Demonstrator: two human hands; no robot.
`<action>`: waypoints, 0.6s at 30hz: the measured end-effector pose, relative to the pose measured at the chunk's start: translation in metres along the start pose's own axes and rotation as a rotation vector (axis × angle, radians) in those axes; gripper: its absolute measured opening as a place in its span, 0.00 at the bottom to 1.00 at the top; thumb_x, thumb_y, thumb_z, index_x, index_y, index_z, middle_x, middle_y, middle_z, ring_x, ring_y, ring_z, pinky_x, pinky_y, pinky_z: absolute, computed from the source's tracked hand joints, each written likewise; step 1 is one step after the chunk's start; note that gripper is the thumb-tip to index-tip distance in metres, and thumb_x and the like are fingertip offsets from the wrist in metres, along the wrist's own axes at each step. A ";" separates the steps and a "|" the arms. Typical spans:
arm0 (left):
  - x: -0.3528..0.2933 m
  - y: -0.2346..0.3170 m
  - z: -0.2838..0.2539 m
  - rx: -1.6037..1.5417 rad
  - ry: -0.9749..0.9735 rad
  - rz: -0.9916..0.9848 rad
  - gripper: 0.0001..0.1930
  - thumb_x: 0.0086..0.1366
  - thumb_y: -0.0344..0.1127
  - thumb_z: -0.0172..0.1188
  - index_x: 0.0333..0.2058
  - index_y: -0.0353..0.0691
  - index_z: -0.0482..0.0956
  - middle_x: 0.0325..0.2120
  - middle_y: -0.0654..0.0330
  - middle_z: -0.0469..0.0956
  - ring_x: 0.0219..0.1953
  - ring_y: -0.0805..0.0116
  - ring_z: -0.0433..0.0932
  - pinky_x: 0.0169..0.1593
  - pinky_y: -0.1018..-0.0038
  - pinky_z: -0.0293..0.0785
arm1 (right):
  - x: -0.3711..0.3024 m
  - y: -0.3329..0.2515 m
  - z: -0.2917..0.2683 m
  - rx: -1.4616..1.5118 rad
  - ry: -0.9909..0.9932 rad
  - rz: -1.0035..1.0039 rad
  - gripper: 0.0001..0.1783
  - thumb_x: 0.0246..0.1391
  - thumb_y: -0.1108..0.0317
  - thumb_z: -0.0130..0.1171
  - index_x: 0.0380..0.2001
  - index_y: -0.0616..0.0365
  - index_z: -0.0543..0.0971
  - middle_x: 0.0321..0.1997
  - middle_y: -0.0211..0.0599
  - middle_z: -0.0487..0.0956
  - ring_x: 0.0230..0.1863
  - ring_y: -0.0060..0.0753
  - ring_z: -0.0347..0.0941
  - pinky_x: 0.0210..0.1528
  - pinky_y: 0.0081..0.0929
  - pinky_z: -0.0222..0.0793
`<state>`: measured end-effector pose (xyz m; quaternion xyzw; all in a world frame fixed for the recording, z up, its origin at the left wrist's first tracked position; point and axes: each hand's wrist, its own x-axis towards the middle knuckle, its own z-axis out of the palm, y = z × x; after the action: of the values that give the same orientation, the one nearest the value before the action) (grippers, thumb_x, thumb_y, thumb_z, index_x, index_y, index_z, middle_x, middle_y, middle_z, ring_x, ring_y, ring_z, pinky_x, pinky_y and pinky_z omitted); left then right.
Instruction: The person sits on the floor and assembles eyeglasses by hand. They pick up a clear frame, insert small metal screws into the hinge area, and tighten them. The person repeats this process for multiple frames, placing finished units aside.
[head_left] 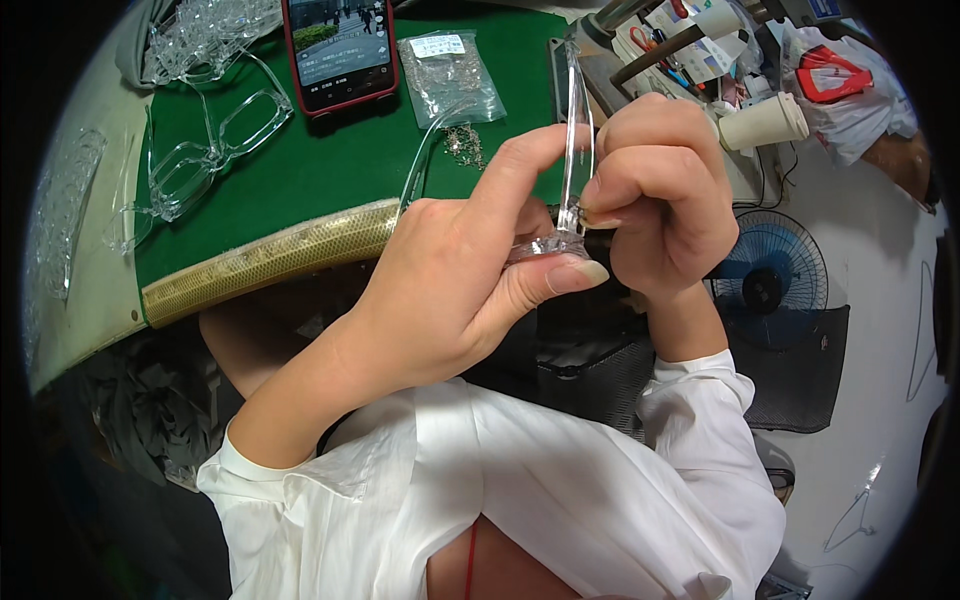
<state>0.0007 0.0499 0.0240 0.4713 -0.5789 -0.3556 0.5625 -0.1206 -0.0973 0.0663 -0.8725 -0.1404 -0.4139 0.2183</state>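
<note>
My left hand point(470, 265) pinches a clear plastic glasses frame point(545, 243) between thumb and fingers, close to my chest. A transparent temple arm point(573, 130) stands up from it, and a second clear arm point(425, 150) curves off to the left. My right hand point(660, 195) is curled tight at the hinge end of the upright arm, fingertips pressed to the joint. What the right fingers hold there is too small to see. Both hands touch the same pair of glasses, above the edge of the green mat point(310, 170).
On the green mat lie a finished clear glasses frame point(215, 145), a red-cased phone point(340, 50) with a lit screen, a small plastic bag of metal parts point(450, 75) and loose screws point(465, 145). More clear frames point(205, 30) are piled far left. A floor fan point(770, 280) stands right.
</note>
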 end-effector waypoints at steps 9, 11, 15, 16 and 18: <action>0.000 -0.003 0.002 0.088 0.068 0.078 0.37 0.65 0.45 0.59 0.65 0.33 0.53 0.27 0.57 0.78 0.30 0.69 0.79 0.37 0.77 0.74 | 0.002 0.000 -0.007 0.159 -0.045 0.157 0.08 0.45 0.73 0.68 0.29 0.63 0.80 0.31 0.37 0.75 0.28 0.26 0.72 0.28 0.18 0.67; 0.001 -0.002 0.002 0.086 0.062 0.084 0.37 0.65 0.46 0.59 0.65 0.33 0.53 0.27 0.57 0.78 0.30 0.69 0.79 0.37 0.76 0.74 | 0.001 0.000 -0.008 0.154 -0.053 0.172 0.08 0.46 0.71 0.68 0.29 0.63 0.80 0.31 0.37 0.75 0.28 0.26 0.72 0.27 0.18 0.67; 0.000 -0.003 0.004 0.089 0.070 0.082 0.38 0.65 0.46 0.60 0.65 0.33 0.53 0.27 0.57 0.78 0.30 0.69 0.80 0.37 0.77 0.74 | 0.003 0.005 -0.007 0.123 -0.059 0.082 0.09 0.46 0.70 0.68 0.29 0.63 0.80 0.31 0.36 0.75 0.28 0.24 0.71 0.27 0.17 0.66; 0.000 -0.003 0.004 0.090 0.068 0.081 0.38 0.65 0.46 0.60 0.65 0.33 0.53 0.27 0.57 0.78 0.30 0.69 0.80 0.37 0.77 0.74 | 0.004 0.006 -0.007 0.111 -0.058 0.055 0.09 0.46 0.70 0.68 0.29 0.63 0.79 0.31 0.36 0.75 0.28 0.24 0.70 0.27 0.17 0.65; 0.000 -0.002 0.004 0.110 0.070 0.077 0.38 0.65 0.46 0.60 0.65 0.33 0.53 0.27 0.57 0.78 0.29 0.69 0.80 0.37 0.77 0.74 | 0.005 0.007 -0.008 0.104 -0.059 0.033 0.10 0.46 0.69 0.68 0.29 0.63 0.79 0.31 0.36 0.74 0.28 0.24 0.70 0.27 0.17 0.65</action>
<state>-0.0027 0.0486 0.0218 0.4912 -0.5952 -0.2845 0.5688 -0.1196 -0.1067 0.0725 -0.8739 -0.1538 -0.3766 0.2660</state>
